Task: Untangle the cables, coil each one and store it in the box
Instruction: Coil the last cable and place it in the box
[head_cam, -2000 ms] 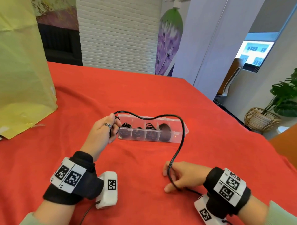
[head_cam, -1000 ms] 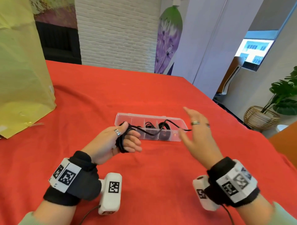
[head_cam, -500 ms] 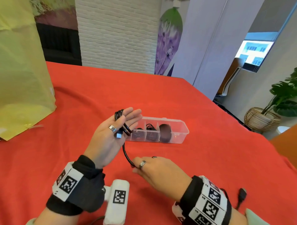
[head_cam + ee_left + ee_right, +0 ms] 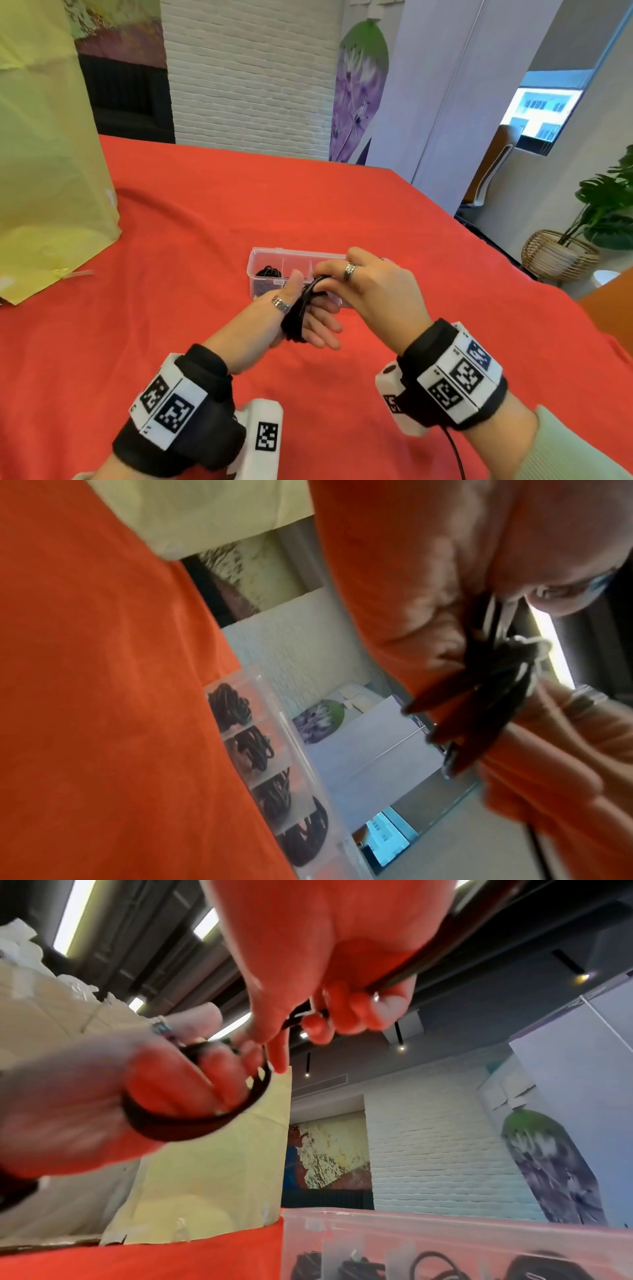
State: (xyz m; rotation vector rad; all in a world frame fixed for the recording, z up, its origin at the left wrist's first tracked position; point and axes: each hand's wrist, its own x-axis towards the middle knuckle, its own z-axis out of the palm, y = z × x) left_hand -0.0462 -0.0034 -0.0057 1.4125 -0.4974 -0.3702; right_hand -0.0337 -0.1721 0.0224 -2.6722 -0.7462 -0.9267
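Observation:
A black cable is wound in a coil round the fingers of my left hand, with the thumb upright beside it. My right hand pinches the coil's top end just above those fingers. Both hands hover over the red cloth, right in front of the clear compartment box. The left wrist view shows the cable bundle blurred, and the box with a black coil in each of several compartments. From the right wrist, the loop circles my left fingers.
A large yellow bag stands at the table's left. The red cloth covers the table, whose edge runs diagonally at the right. Beyond it are a chair and a plant basket.
The long loose cable has been wound turn by turn onto my left fingers. My right hand rose from the cloth to the coil and now pinches its end.

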